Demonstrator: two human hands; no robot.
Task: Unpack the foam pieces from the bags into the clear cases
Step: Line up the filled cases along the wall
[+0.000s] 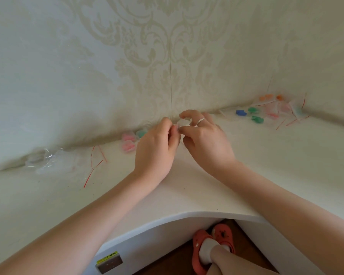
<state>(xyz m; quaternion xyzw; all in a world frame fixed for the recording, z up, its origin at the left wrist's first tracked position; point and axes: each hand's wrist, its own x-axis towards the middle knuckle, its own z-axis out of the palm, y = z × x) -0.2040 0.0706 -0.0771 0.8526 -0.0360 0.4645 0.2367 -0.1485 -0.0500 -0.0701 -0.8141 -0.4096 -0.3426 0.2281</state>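
So both my left hand and right hand are pinching 1 small clear plastic case over the white table.

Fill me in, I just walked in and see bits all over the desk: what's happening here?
A person at a white corner desk pinches a small clear item between both hands, left hand and right hand; whether it is a bag or a case is unclear. Pink foam pieces sit to the left, unopened bags to the right, empty wrappers far left.
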